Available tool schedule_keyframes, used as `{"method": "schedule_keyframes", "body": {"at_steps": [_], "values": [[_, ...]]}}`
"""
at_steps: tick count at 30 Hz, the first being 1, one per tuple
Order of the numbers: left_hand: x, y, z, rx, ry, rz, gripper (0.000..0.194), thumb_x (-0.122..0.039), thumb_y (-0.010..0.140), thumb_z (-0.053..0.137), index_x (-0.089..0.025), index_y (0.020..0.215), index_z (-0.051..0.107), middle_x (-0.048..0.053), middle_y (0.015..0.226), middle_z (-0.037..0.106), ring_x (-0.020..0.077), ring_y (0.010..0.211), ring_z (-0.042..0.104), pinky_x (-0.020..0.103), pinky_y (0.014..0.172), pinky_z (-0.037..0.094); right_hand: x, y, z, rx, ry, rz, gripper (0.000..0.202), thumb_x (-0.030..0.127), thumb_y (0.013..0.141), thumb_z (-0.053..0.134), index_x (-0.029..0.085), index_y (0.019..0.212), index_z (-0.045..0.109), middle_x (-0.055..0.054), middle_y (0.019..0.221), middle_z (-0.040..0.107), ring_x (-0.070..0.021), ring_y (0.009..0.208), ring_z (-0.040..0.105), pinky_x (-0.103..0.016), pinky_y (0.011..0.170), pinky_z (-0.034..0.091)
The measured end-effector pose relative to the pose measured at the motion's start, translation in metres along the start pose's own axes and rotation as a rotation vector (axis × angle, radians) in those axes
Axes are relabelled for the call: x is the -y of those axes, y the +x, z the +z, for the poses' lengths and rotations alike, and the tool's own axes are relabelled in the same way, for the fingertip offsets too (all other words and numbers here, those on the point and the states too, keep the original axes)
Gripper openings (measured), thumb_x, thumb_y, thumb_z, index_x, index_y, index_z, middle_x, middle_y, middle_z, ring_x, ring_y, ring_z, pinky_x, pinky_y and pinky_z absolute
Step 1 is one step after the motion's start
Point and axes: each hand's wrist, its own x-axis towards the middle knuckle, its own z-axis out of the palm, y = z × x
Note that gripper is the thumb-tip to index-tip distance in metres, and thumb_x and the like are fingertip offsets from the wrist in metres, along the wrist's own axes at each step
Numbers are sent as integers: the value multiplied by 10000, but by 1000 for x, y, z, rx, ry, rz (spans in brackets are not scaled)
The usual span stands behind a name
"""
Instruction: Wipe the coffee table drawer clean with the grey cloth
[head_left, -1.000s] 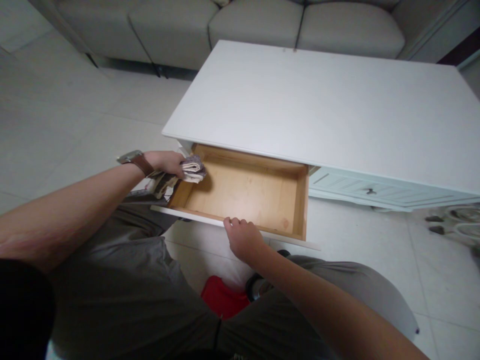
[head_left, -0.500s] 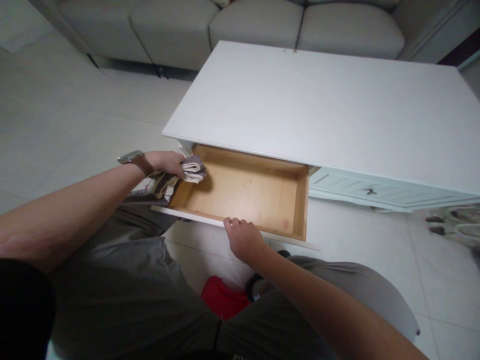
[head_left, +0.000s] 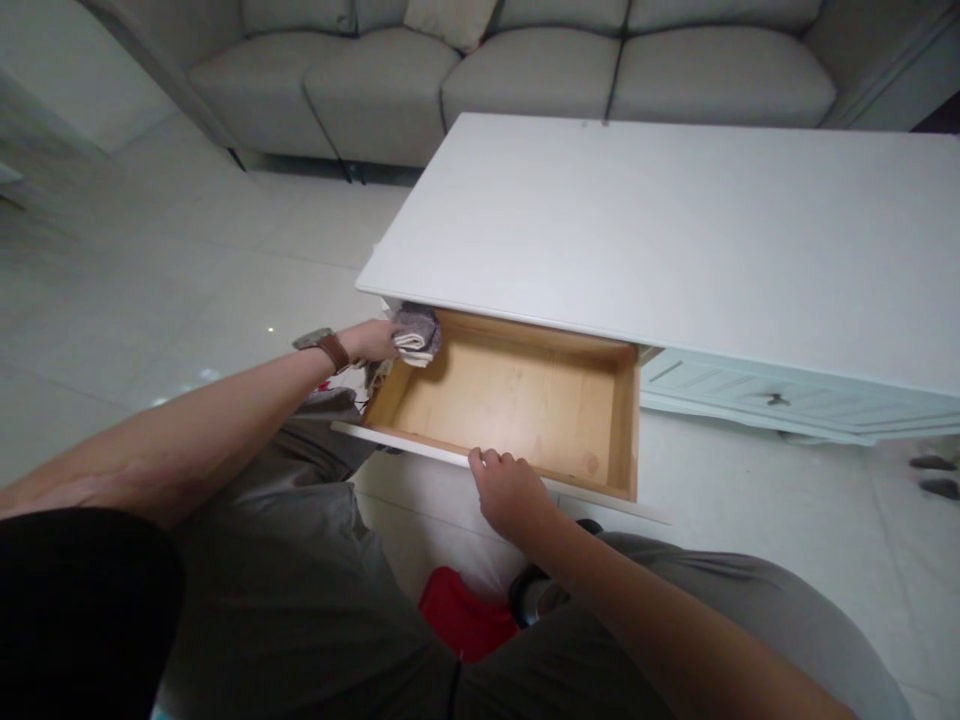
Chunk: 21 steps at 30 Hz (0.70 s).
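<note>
My left hand (head_left: 373, 341), with a brown-strapped watch on the wrist, is closed round a folded grey and cream cloth (head_left: 417, 336). It holds this cloth over the back left corner of a pulled-out wooden drawer (head_left: 517, 400). Part of the cloth hangs down outside the drawer's left wall, partly hidden by the wrist. The fingers of my right hand (head_left: 514, 492) are hooked over the top of the drawer's front panel. Inside, the drawer shows a bare light wood bottom.
The drawer belongs to a white coffee table (head_left: 660, 220); a second, closed drawer (head_left: 780, 392) is to the right. Behind stands a grey sofa (head_left: 540, 80). A red object (head_left: 466, 615) lies on the floor between my legs. Dark-tipped items (head_left: 934, 475) are at the far right.
My left hand has carried the folded cloth slightly toward the back of the drawer. My right hand keeps its grip on the front panel. The camera view has shifted, moving everything right and down.
</note>
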Motion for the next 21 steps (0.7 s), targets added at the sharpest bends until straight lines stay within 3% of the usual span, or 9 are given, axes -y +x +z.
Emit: {"method": "schedule_keyframes", "body": {"at_steps": [7,13,18,21], "values": [[15,6,-8,78,-7,30,478,-304,594,682,-200,1050,782,57,979,795,226,886,693,238,790,533,0,1,3,-7,-3,-6,446,139,1001,368,97,1428,489,-202,1159,666,-269,996,688,-407,784,583],[28,-3,-7,252,-151,-44,270,-264,491,680,-154,728,747,69,748,748,209,698,656,266,637,538,1,2,3,-2,-6,-3,445,131,1001,356,103,1424,488,-197,1163,666,-267,1010,685,-403,801,573],[27,-18,-3,439,-187,-80,209,-211,428,641,-173,623,708,63,726,753,215,701,658,253,586,516,1,2,6,-14,-15,0,436,130,986,399,112,1411,492,-195,1149,667,-259,992,683,-395,786,568],[29,-21,-3,414,-206,-68,217,-207,429,640,-177,632,713,53,730,756,213,728,663,244,601,519,1,4,11,-40,-34,-10,425,138,982,416,109,1399,495,-190,1140,667,-257,974,680,-384,769,565]]}}
